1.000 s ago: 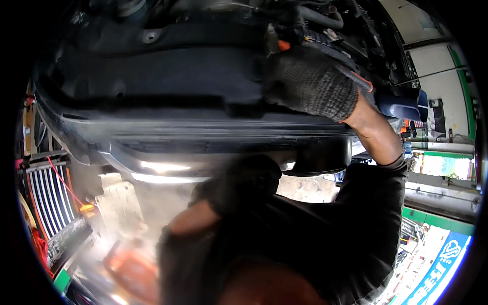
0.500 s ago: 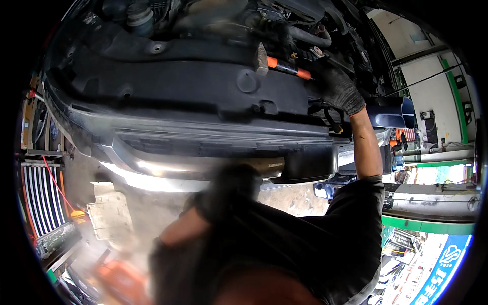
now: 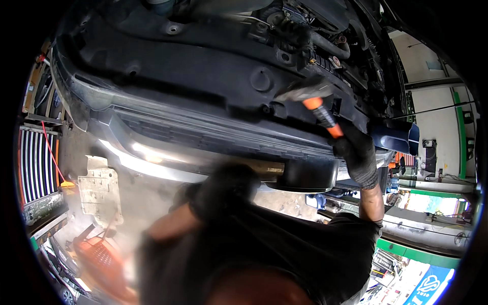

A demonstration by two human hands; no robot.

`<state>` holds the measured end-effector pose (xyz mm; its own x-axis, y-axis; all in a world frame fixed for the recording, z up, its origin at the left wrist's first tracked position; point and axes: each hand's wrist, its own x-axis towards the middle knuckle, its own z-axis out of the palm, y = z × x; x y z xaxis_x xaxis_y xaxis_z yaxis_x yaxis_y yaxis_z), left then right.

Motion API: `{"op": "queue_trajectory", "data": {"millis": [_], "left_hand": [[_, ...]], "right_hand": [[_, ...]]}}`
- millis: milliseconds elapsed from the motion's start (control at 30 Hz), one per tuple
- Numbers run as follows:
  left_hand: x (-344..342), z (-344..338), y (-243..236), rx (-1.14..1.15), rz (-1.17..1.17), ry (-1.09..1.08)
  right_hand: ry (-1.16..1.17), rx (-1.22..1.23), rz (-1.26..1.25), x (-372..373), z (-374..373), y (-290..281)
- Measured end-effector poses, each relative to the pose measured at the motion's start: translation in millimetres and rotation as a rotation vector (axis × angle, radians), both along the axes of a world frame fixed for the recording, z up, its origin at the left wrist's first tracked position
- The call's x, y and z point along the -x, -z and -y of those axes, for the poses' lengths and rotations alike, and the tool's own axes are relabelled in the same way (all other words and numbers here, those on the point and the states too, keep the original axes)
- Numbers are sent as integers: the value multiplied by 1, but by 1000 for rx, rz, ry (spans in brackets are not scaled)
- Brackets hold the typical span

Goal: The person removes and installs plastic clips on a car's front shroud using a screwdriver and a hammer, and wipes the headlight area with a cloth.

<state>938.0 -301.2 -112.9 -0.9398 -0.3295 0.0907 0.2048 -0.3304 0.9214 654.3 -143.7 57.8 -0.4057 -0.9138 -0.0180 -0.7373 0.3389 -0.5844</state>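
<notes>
My right hand (image 3: 356, 155) in a dark knit glove grips a hammer (image 3: 325, 114) with an orange and black handle. Its metal head is tilted over the front edge of a black plastic cover (image 3: 178, 63) in a car's open engine bay. Below, the bumper (image 3: 112, 127) runs across with a bright metallic trim and a dark rounded part (image 3: 307, 173). My left hand (image 3: 223, 193), also dark-gloved, is low beside the bumper, in front of my dark clothing; blur and shade hide its fingers and whether it holds anything.
Engine hoses (image 3: 330, 46) lie at the upper right. A striped grille-like panel (image 3: 38, 162) stands at far left. A pale sheet (image 3: 99, 188) lies on the floor near a blurred orange chair (image 3: 101, 259). Shelves of parts (image 3: 386, 264) line the lower right.
My right hand and the hammer have moved down and right, toward the cover's front edge, and the hammer head has turned. My left hand stays low, shifting only slightly.
</notes>
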Motion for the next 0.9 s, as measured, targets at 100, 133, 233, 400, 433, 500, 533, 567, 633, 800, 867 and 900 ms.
{"op": "queue_trajectory", "data": {"millis": [100,133,233,400,433,500,533,567,633,800,867,900], "left_hand": [[3,3,1,-79,56,81],[4,4,1,-49,67,91],[7,3,1,170,-11,48],[10,0,-4,-56,103,73],[9,-1,-6,-41,72,33],[9,-3,-10,161,-46,-92],[11,-3,-11,40,-29,-84],[9,-3,-13,-180,112,8],[9,-1,-13,-337,221,101],[13,0,-3,497,-256,-244],[10,1,-1,-101,-64,-9],[11,1,0,-365,-16,122]], "right_hand": [[-59,29,-199,0,-3,5],[-66,80,-125,1,-3,6],[-213,300,-185,3,-1,8],[-132,176,-166,5,3,5],[-138,307,-114,4,5,5],[-191,120,-275,2,8,5],[-233,72,-351,1,9,3],[-250,40,-390,0,12,5],[-226,81,-371,-1,14,2],[-222,323,-366,-1,10,2],[-213,-46,-408,1,9,3],[-203,-22,-421,2,8,3]]}}
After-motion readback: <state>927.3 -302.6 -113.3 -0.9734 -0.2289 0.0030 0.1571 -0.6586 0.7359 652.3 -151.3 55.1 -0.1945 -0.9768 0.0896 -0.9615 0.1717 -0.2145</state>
